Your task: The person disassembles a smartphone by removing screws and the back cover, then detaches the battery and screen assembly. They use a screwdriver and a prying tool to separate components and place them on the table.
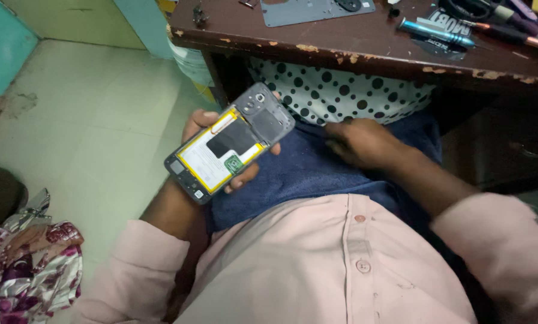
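Head view: the left hand (212, 150) cradles an opened phone (230, 144) from beneath, its back cover off, holding it out past the counter's (365, 51) front edge, above the lap. The phone looks light and stiff but fragile: the yellow-edged battery (218, 155) and the bare camera board at the top end should not be pressed, so the safest hold seems to be the side rails. The fingers curl round those rails, the thumb at the lower edge, closed on the frame. The right hand (356, 141) rests on the dark blue cloth (305, 171) over the lap, fingers loosely bent; whether it pinches anything cannot be told. A blue-tipped screwdriver (437, 33) lies near the counter's far right corner.
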